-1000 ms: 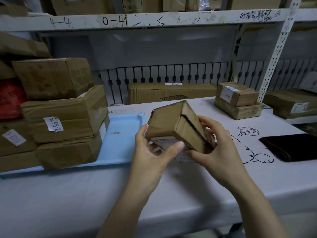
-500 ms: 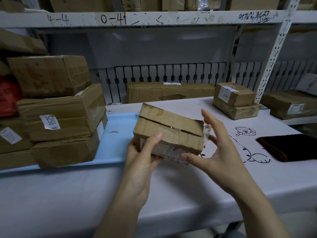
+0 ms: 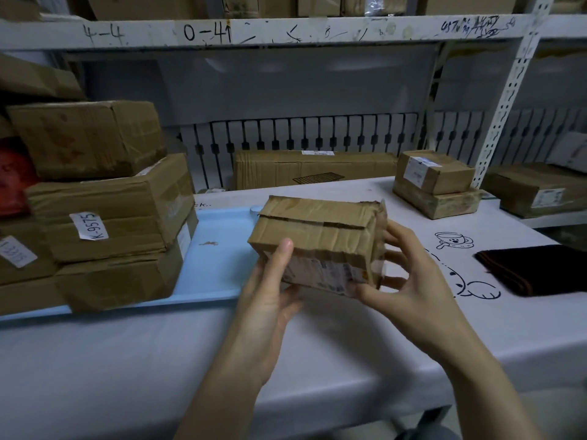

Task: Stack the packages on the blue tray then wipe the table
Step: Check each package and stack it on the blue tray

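Left grip: your left hand point(image 3: 266, 308) is clasping the near left corner of the cardboard package point(image 3: 317, 236), thumb lying up its front face, the other fingers hidden under it.
Right grip: your right hand point(image 3: 409, 290) is closing around the package's right end, thumb pressing the lower front edge, fingers curling behind the taped end.
Package: it is hanging in the air between your two grips, tilted slightly, with its printed label facing you and a slit running along the top.
Blue tray point(image 3: 219, 249): it is lying on the table just left of your left grip, its far right corner showing behind the package; brown boxes point(image 3: 111, 211) are sitting stacked on its left part, one carrying a tag reading K-9575.
Table point(image 3: 158, 360): a pale cover is spreading under and in front of your grips, with black cartoon drawings point(image 3: 452, 241) showing right of your right grip.
Dark cloth point(image 3: 540, 268): it is lying folded on the table, well right of your right grip.
Other packages: two small boxes point(image 3: 435, 182) are sitting stacked beyond your right grip; a long flat carton point(image 3: 314, 168) is standing at the table's far edge beyond both grips.
Room: white metal shelving point(image 3: 286, 30) with handwritten marks is running above, more boxes resting on it, and a perforated upright point(image 3: 508, 100) is rising at the right.
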Available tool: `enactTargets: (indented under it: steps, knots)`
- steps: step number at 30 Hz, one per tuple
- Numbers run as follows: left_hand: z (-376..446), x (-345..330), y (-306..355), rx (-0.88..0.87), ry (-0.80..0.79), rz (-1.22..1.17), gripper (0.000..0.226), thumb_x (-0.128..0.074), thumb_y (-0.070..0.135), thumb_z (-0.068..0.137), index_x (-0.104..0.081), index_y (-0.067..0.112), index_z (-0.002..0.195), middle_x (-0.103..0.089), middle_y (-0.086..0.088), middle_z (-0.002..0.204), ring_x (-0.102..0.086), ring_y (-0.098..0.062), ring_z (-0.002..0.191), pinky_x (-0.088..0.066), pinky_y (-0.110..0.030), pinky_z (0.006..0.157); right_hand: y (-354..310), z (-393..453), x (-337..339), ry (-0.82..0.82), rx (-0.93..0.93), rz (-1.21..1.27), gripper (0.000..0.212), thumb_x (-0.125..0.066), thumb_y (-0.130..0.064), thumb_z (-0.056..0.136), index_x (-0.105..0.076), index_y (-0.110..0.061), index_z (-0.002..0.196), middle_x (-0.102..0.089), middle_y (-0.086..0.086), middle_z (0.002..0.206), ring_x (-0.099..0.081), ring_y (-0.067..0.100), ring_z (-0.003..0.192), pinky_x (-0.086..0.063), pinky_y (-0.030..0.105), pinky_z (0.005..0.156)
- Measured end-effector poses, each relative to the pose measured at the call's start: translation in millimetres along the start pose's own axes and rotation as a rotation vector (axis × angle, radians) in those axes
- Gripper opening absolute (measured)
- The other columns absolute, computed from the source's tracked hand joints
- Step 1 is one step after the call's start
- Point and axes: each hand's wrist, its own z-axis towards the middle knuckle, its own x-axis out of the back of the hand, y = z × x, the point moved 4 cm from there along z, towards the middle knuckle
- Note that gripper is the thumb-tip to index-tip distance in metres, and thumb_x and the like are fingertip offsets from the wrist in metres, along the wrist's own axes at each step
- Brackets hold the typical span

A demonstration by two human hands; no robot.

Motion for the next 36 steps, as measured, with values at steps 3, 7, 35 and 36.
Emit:
enactTargets:
  steps: [3, 7, 35, 36]
  knots:
    - [-1.0, 1.9, 0.2, -0.145, 0.135, 0.392, 0.106, -0.072, 0.067, 0.062, -0.025, 0.039, 0.153, -0.032, 0.016, 0.156, -0.032, -0.009, 0.143, -0.025, -0.040, 0.119, -3.9, 0.7, 3.1, 0.072, 0.011, -0.040, 0.085, -0.085, -0.002, 0.067, -0.048, -0.032, 0.137, -0.056, -0.011, 0.129, -0.056, 0.001, 0.110, -0.055, 0.020, 0.080]
    - [-4.8, -6.1, 2.4, -0.555, 0.131, 0.942, 0.125, -0.080, 0.047, 0.070, 0.012, 0.038, 0.153, 0.012, 0.023, 0.161, 0.008, -0.004, 0.150, -0.009, -0.039, 0.123, -12.1, 0.7, 3.8, 0.124, -0.005, 0.035, 0.081, -0.086, -0.012, 0.063, -0.050, -0.036, 0.132, -0.056, -0.010, 0.123, -0.058, -0.001, 0.103, -0.058, 0.025, 0.078]
    - [0.0, 6.3, 6.9, -0.510, 0.098, 0.739, 0.106, -0.094, 0.034, 0.052, -0.024, 0.040, 0.132, -0.042, 0.032, 0.123, -0.043, 0.013, 0.117, -0.036, 0.001, 0.083, -12.1, -3.0, -2.0, 0.073, -0.084, 0.271, 0.047, -0.053, 0.018, 0.086, -0.070, -0.018, 0.111, -0.075, -0.004, 0.100, -0.068, 0.007, 0.096, -0.051, 0.017, 0.077]
    - [-0.2, 6.4, 6.8, -0.496, 0.095, 0.718, 0.106, -0.094, 0.034, 0.052, -0.025, 0.040, 0.132, -0.042, 0.031, 0.124, -0.043, 0.011, 0.119, -0.037, -0.001, 0.086, -12.0, -4.0, -4.5, 0.047, -0.086, 0.263, 0.046, -0.055, 0.018, 0.086, -0.070, -0.019, 0.109, -0.075, -0.005, 0.099, -0.067, 0.006, 0.096, -0.051, 0.015, 0.075]
